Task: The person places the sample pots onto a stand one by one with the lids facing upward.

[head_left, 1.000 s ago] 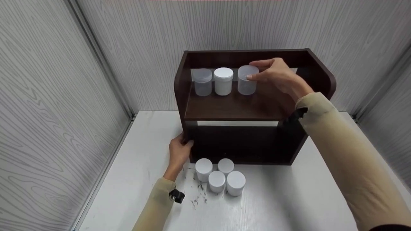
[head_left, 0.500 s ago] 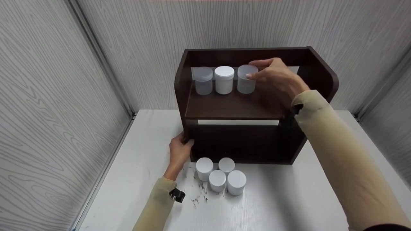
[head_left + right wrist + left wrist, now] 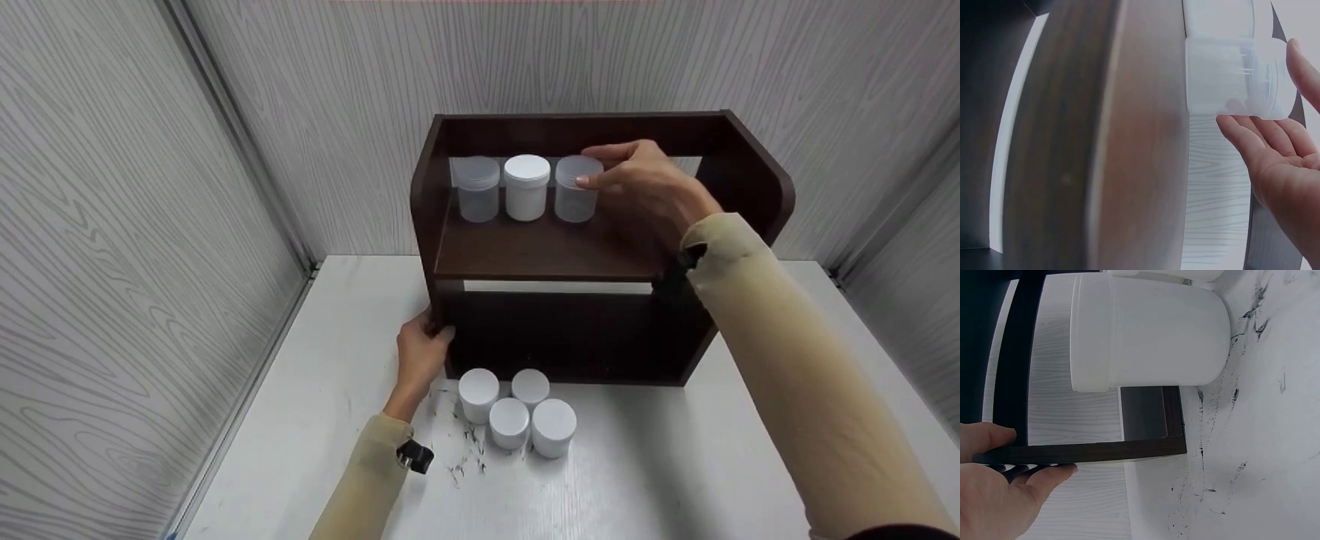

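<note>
My right hand (image 3: 649, 182) grips a translucent lidded jar (image 3: 576, 201) on the upper level of a dark brown shelf (image 3: 517, 259), thumb in front and fingers behind. In the right wrist view, the fingers (image 3: 1258, 135) lie along the side of that jar (image 3: 1216, 79), which stands upright on the board. Left of it stand a white jar (image 3: 526, 196) and another translucent jar (image 3: 478, 196), in one row. My left hand (image 3: 420, 356) pinches the front edge of the shelf's left side panel (image 3: 1100, 450) between thumb and fingers.
Several white lidded jars (image 3: 551, 431) are grouped on the white table (image 3: 637, 480), before the shelf's lower level; one jar (image 3: 1151, 334) is close to the left hand. Dark marks (image 3: 469, 450) streak the table beside them. Wood-patterned walls (image 3: 300, 75) enclose the table.
The translucent jar in my right hand has shifted slightly left, narrowing the gap to the white jar. My left hand keeps its hold on the side panel. The head view has moved slightly.
</note>
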`<state>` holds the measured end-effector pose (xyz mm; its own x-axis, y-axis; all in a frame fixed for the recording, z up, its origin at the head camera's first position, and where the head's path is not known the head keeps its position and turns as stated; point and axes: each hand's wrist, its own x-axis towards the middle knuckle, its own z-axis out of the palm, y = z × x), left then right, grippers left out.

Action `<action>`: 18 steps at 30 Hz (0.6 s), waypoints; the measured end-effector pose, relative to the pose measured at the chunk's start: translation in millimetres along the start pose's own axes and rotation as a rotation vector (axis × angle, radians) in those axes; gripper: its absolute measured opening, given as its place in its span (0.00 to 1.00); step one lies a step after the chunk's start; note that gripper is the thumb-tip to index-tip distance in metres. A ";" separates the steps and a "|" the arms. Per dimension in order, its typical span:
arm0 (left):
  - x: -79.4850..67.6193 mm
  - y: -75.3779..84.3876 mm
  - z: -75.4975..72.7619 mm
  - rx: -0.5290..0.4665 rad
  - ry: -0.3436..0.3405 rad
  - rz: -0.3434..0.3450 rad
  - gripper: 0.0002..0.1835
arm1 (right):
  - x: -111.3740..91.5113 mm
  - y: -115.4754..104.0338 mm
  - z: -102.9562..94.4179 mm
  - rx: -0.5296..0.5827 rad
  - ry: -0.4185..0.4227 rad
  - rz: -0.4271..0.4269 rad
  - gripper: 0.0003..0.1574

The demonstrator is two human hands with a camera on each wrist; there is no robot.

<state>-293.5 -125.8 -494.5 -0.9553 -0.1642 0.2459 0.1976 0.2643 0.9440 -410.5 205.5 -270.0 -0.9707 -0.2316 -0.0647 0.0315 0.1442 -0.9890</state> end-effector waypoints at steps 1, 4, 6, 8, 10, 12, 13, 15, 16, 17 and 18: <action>0.1 -0.1 0.0 -0.004 -0.002 0.002 0.26 | 0.2 0.1 0.0 0.011 -0.002 0.001 0.46; 0.2 0.2 -0.1 -0.007 -0.007 -0.002 0.27 | 0.9 0.3 -0.6 0.041 -0.010 0.009 0.46; 0.6 -0.2 0.0 -0.007 -0.013 -0.005 0.27 | 0.9 0.0 -1.5 0.044 -0.013 0.012 0.46; 1.1 -0.2 0.1 -0.002 -0.019 -0.007 0.28 | 1.1 -0.4 -2.5 0.044 -0.017 0.014 0.47; 1.5 -0.5 0.1 -0.003 -0.023 -0.007 0.28 | 1.2 -0.7 -3.4 0.034 -0.022 0.010 0.48; 1.7 -0.5 0.1 0.000 -0.022 -0.007 0.28 | 1.4 -0.8 -3.9 0.029 -0.024 0.009 0.48; 1.7 -0.4 0.1 0.000 -0.021 -0.006 0.28 | 1.4 -0.8 -4.1 0.025 -0.026 0.007 0.48; 1.5 -0.3 0.0 0.003 -0.018 -0.007 0.28 | 1.5 -0.7 -4.3 0.025 -0.029 0.001 0.48; 1.2 -0.3 0.0 0.005 -0.017 -0.007 0.28 | 1.7 -0.3 -4.4 0.023 -0.031 -0.003 0.47; 0.8 -0.4 -0.1 0.007 -0.015 -0.007 0.28 | 1.7 -0.1 -4.4 0.022 -0.034 -0.006 0.47; 0.6 -0.4 0.0 0.007 -0.013 -0.007 0.28 | 1.8 0.4 -4.6 0.020 -0.033 -0.010 0.47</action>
<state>-294.2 -126.0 -494.7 -0.9595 -0.1533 0.2362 0.1892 0.2702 0.9440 -413.3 209.5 -269.9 -0.9625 -0.2650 -0.0587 0.0268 0.1222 -0.9921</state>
